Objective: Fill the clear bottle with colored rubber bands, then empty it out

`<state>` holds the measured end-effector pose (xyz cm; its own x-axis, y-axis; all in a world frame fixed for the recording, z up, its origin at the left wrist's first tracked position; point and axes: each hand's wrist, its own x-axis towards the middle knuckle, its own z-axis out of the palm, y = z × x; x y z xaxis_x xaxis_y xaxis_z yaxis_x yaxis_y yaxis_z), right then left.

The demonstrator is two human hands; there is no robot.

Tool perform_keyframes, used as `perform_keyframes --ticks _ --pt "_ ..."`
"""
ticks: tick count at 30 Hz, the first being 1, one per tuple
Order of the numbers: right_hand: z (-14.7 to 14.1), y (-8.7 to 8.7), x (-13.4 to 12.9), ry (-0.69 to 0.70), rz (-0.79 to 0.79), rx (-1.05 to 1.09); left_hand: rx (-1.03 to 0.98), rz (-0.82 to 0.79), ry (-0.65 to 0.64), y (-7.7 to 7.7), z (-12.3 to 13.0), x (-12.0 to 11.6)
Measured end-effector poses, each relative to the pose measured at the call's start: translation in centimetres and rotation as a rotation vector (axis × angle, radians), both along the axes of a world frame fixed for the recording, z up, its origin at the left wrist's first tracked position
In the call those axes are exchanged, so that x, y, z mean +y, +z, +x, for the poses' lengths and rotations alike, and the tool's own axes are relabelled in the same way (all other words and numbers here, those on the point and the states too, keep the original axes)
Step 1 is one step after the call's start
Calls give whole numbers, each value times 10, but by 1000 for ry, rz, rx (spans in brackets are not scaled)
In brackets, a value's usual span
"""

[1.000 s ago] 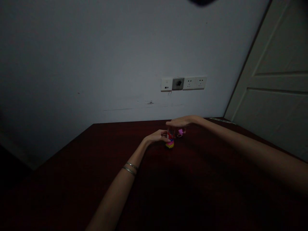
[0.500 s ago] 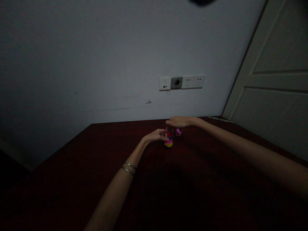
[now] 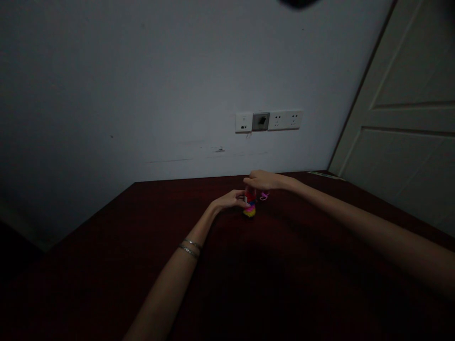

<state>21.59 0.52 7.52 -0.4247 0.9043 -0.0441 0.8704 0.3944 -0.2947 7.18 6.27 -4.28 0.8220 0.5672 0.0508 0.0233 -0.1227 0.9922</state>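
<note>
A small clear bottle [image 3: 250,195] with red, blue, pink and yellow bands of colour stands upright on the dark red table. My left hand [image 3: 230,200] is closed around its left side, thumb in front and fingers behind. Over its top, my right hand [image 3: 263,180] curls down with the fingertips at the bottle's neck, which they partly cover. Just right of the bottle, below my right wrist, lies a small pink looped thing [image 3: 264,195], too small and dim to name.
The table [image 3: 170,203] runs back to a pale wall [image 3: 177,94]. A row of wall sockets [image 3: 284,121] sits above its rear edge. A panelled door [image 3: 401,118] stands at the right, and a flat strip [image 3: 325,175] lies at the back right corner.
My right hand has shifted slightly left and turned a little at the bottle's top. My left hand and the bottle stay nearly in place.
</note>
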Motion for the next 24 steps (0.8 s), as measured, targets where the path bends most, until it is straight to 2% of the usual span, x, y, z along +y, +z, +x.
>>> perform_keyframes --ticks 8,11,16,20,24 --pt "4 5 -2 -96 12 42 16 -7 -23 3 0 -3" --pt "9 7 -1 -82 -6 91 7 5 -37 4 -1 -4" --pt "17 11 2 -44 71 165 1 23 -38 5 -1 -4" --pt "19 10 1 -1 -81 286 18 32 -22 7 -1 -6" --pt "21 2 4 26 -216 388 27 28 -16 7 -1 -7"
